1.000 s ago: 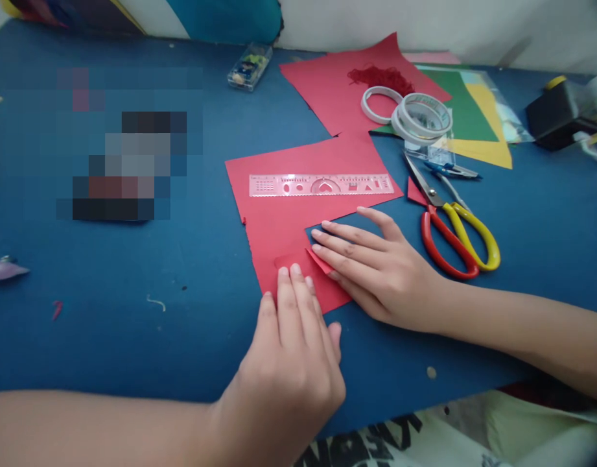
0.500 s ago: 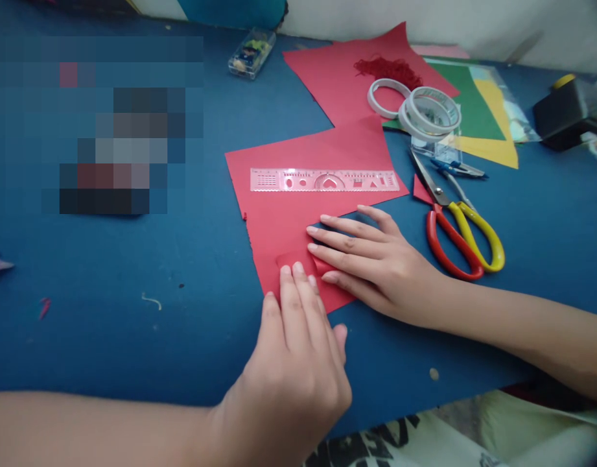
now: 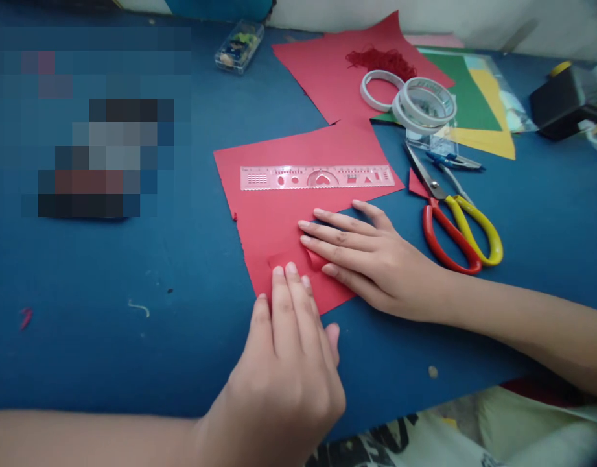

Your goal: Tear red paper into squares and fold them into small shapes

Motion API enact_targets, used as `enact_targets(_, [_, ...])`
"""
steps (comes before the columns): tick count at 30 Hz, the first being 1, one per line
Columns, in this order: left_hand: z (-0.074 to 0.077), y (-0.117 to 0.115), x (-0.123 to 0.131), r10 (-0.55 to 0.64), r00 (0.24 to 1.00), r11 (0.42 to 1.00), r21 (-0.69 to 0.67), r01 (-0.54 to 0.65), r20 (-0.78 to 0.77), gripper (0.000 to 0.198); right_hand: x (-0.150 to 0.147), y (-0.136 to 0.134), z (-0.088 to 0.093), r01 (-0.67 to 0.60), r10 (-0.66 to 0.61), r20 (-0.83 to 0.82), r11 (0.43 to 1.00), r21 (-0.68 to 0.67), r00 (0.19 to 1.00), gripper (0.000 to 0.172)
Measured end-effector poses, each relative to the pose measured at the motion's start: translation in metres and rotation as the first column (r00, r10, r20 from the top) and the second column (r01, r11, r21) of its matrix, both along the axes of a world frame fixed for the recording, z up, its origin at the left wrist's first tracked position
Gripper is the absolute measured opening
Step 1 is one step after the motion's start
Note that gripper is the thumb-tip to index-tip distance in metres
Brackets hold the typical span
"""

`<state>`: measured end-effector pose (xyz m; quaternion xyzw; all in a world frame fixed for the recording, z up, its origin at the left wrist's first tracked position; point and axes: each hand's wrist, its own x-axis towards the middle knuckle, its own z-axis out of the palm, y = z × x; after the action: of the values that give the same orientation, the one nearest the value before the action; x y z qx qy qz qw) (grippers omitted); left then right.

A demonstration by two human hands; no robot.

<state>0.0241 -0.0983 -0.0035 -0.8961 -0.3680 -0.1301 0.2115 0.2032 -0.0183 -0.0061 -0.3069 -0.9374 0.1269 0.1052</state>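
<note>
Red paper (image 3: 266,224) lies in the middle of the blue table, its left edge ragged. My left hand (image 3: 291,370) presses its outstretched fingertips onto the lower part of that sheet; its palm is hidden beneath. Flat and spread, my right hand (image 3: 369,256) rests on the right side of the sheet. Under its fingers a small curled red paper piece (image 3: 316,259) shows; the rest of the piece is covered. A clear stencil ruler (image 3: 322,177) lies across the sheet above both hands. Scissors (image 3: 441,191) with one red and one yellow handle lie right of my right hand.
Behind lie another red sheet (image 3: 317,71), red thread (image 3: 380,61), tape rolls (image 3: 424,104), green paper (image 3: 466,91) and yellow paper (image 3: 492,139). A blue pen-like tool (image 3: 456,161) touches the scissors' area. A clear box (image 3: 240,47) stands at the back, a black container (image 3: 565,100) at right.
The whole view has shifted slightly, so things sit a little further left and mostly higher. Both hands keep nearly the same pose on the red paper.
</note>
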Motion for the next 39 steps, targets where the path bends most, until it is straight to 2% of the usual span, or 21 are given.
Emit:
enact_targets(12, [0.000, 0.003, 0.000, -0.006, 1.000, 1.000, -0.014, 0.006, -0.013, 0.037, -0.001, -0.001, -0.001, 0.003, -0.004, 0.035, 0.999, 0.033, 0.999, 0.040])
enact_targets(17, [0.001, 0.003, -0.002, 0.006, 1.000, 1.000, -0.004, -0.006, -0.030, 0.041, -0.001, 0.001, 0.000, -0.001, 0.000, 0.045, 1.000, 0.012, 0.999, 0.040])
enact_targets(23, [0.004, 0.007, -0.002, -0.003, 0.998, 0.998, -0.059, -0.001, -0.058, 0.043, 0.002, 0.002, 0.001, -0.009, 0.010, 0.034, 1.000, -0.027, 0.999, 0.042])
enact_targets(26, [0.003, 0.008, -0.002, 0.007, 0.998, 0.998, -0.054, -0.010, -0.059, 0.042, 0.006, 0.002, 0.002, -0.025, 0.024, -0.004, 0.998, -0.060, 1.000, 0.042])
enact_targets(32, [0.002, 0.006, -0.003, -0.005, 0.999, 1.000, -0.012, 0.004, -0.047, 0.039, 0.015, 0.005, 0.001, -0.054, 0.043, -0.146, 0.996, -0.074, 0.988, 0.032])
enact_targets(39, [0.002, 0.005, -0.001, -0.013, 0.999, 1.000, 0.002, 0.013, -0.042, 0.036, 0.019, 0.011, 0.001, -0.133, 0.121, -0.129, 0.987, -0.086, 0.984, 0.033])
